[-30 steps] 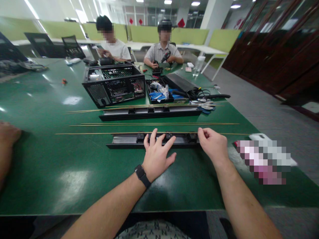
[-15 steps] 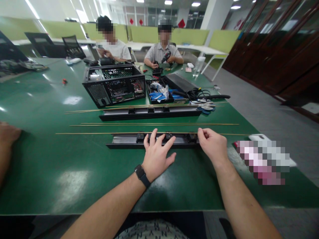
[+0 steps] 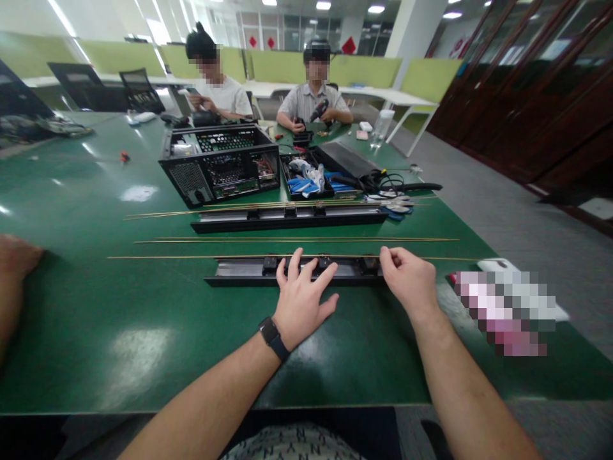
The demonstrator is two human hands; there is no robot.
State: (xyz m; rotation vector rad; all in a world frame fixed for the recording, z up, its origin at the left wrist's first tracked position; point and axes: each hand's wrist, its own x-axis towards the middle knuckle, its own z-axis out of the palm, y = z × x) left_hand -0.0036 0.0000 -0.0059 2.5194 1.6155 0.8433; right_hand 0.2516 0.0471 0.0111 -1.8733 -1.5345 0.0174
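Observation:
Across the front of a long black metal channel [image 3: 239, 280] with a silvery inside lies a thin brass-coloured rod [image 3: 163, 257], along its far edge. Several small black blocks [image 3: 271, 264] sit in the channel. My left hand [image 3: 302, 300], with a black watch at the wrist, is spread over the channel's middle, its fingertips at the blocks and the rod. At the channel's right end, my right hand [image 3: 412, 278] has thumb and forefinger pinched on the rod. The exact contact under both hands is partly hidden.
Behind lie loose rods [image 3: 215, 240] and a second black channel [image 3: 287, 224] with rods on top. Farther back are an open computer case [image 3: 220, 163] and a box of gloves [image 3: 306, 182]. Another person's hand [image 3: 19, 255] rests at left. Two people sit opposite.
My hands, the rod and the channel show no visible movement. The other person's hand at the left has shifted slightly to the right.

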